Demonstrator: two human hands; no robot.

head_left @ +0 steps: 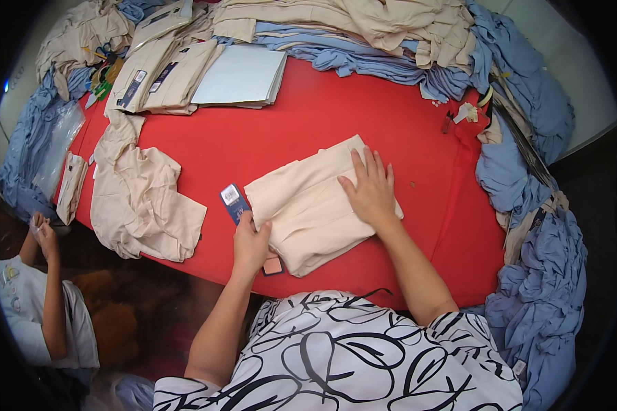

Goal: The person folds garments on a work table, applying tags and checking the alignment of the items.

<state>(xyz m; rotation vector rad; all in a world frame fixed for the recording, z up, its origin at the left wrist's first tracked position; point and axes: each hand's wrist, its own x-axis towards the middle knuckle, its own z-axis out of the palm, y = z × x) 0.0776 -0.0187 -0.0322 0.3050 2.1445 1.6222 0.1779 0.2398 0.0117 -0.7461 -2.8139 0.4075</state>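
A folded cream garment (315, 198) lies at a slant on the red table in front of me. My right hand (370, 192) rests flat on its right part, fingers spread. At the garment's left edge, my left hand (252, 243) is closed round a navy cardboard tag (234, 200) with a white barcode sticker. The left thumb lies against the cloth, and the other fingers are partly hidden. The tag's lower end sticks out below the hand, beside the garment's near corner.
A loose cream garment (144, 192) lies to the left. Folded, tagged garments (168, 75) and a stack of white sheets (243, 74) sit at the back left. Cream and blue cloth piles (391, 55) line the far and right edges. Another person (41, 301) is at lower left.
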